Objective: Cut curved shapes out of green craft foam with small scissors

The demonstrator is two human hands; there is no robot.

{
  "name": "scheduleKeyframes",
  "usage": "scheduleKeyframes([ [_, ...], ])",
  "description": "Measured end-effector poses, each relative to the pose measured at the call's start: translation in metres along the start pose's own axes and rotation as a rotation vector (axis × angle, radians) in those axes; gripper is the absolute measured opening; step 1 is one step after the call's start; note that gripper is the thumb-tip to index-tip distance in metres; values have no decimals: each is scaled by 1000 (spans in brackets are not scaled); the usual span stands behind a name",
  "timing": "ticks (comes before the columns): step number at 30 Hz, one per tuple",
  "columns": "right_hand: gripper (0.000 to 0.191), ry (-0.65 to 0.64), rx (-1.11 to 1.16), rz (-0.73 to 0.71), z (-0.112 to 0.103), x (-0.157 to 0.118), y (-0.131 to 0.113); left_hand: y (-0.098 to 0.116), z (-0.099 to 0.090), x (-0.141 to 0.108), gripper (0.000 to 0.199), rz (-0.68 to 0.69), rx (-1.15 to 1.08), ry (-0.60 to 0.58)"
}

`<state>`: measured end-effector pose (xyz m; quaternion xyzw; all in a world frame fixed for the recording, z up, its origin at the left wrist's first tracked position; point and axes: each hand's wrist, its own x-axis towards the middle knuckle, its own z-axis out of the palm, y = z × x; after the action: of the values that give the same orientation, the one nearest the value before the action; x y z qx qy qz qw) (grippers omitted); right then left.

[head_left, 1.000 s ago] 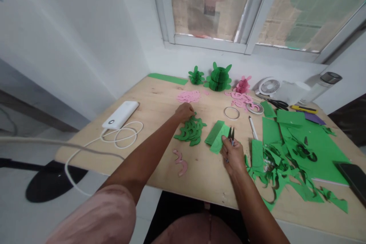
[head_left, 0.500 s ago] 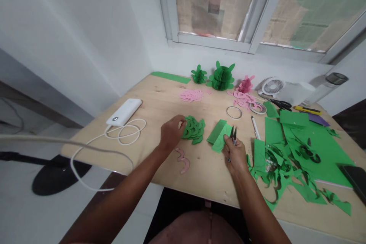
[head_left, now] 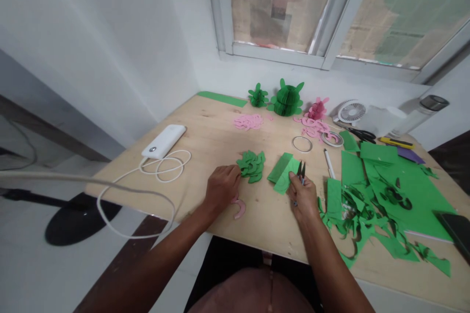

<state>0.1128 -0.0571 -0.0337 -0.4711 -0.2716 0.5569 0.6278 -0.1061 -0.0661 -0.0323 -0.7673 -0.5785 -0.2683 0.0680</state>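
My left hand (head_left: 223, 187) is at the left edge of a pile of green curved paper cutouts (head_left: 251, 165). Its fingers are curled together, and whatever lies between them is hidden. Partly under that hand, a pink curved paper cutout (head_left: 240, 209) shows its lower end. My right hand (head_left: 304, 196) is closed around small scissors (head_left: 301, 170), their dark blades pointing away from me. The thumb of this hand overlaps the edge of a folded green paper strip (head_left: 282, 182) with a curved outline drawn on it.
Green scraps (head_left: 362, 220) and green sheets (head_left: 422, 195) cover the right side. Pink cutouts (head_left: 248, 121) and green honeycomb paper figures (head_left: 287, 99) are at the back. A white power bank (head_left: 164, 142) with a looping cable lies left. A pen (head_left: 329, 163) and ring (head_left: 302, 144) sit beyond my right hand.
My left hand has come slightly nearer to me at the pile's edge and now covers part of the pink cutout. The right hand keeps its hold on the scissors. The view has shifted slightly.
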Motion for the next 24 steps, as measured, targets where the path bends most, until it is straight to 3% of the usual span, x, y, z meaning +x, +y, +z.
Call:
scheduleKeyframes([
  [4,46,0,-12,-8,-1,0,1,-6,-3,4,13,-132,-119,54],
  [9,47,-7,-3,10,-1,0,2,-15,-6,16,6,-543,-536,200],
  [14,47,-16,8,5,0,-1,1,-11,-3,22,19,-865,-1028,300],
  [18,47,-15,-2,-1,0,-1,0,-6,-3,22,33,-944,-1243,286],
  [24,48,-6,-11,9,2,-3,-2,-3,-4,20,24,-1025,-1298,162],
])
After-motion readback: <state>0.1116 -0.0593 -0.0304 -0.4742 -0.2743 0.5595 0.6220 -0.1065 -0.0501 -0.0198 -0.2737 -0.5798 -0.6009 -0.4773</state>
